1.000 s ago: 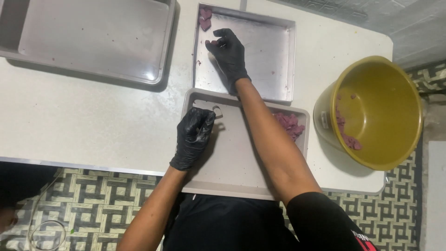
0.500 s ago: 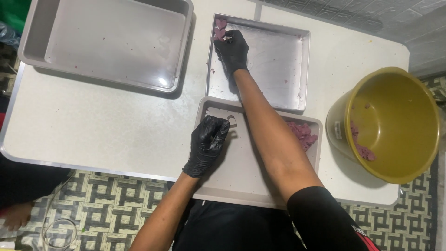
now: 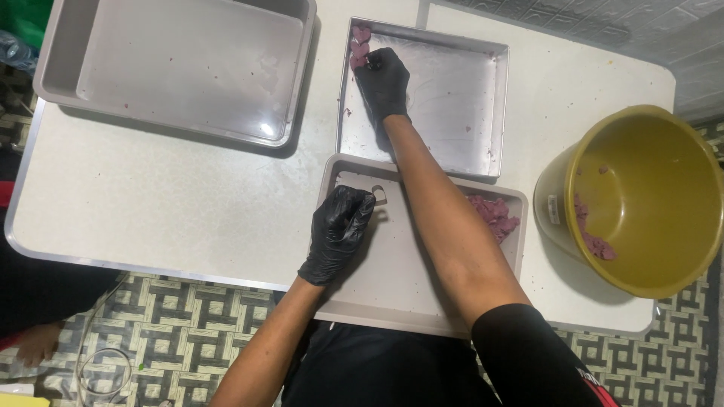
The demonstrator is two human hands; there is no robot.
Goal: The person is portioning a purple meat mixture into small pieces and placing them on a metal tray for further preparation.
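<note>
Fingers of the right hand [image 3: 382,78], black-gloved, curl down onto the purple-pink pieces [image 3: 360,47] in the far-left corner of the far metal tray [image 3: 460,147], seemingly pinching or pressing one; the exact grip is hidden under the knuckles, so I cannot tell whether a piece is actually grasped

Left hand [image 3: 339,234], also black-gloved, rests in the near tray [image 3: 392,301] with its fingers bent around a small pale metal cutter [image 3: 378,195]; only the cutter's tip pokes out past the fingertips, but it looks held

Change over the last second: right hand has moved from mid-left of the far tray up into that corner, right onto the small row of pieces there. Left hand has hardly moved relative to the near tray, same curl over the cutter. Camera has shifted, so everything sits differently in the picture. Judgement: a piece is being set down or nudged into line at the corner, row barely begun

More purple pieces in a heap [image 3: 494,215] at the right end of the near tray, partly hidden by the right forearm. Yellow bucket [image 3: 641,200] at right holds a few scraps. Large empty-looking grey tub [image 3: 173,71] sits far left on the white table [image 3: 151,218]

Hard to read: shape of the pieces, shape of the cutter; the near tray's front edge hidden by the body
</note>
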